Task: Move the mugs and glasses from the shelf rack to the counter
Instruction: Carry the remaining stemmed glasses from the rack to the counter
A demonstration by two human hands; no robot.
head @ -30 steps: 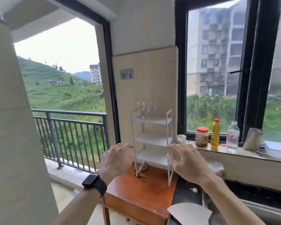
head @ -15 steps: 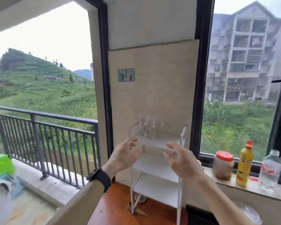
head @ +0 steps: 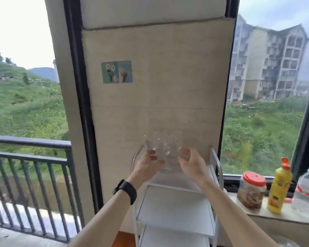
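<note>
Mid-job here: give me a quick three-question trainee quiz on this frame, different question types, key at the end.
1. True or false: the clear glasses stand on the top tier of the white shelf rack.
2. Which wrist wears the black watch? A) left B) right
3. Fill in: the yellow bottle stands on the windowsill between the red-lidded jar and the clear ____ bottle.

Key: 1 true. 2 A; the left hand and right hand both reach the glasses. 3 plastic.
</note>
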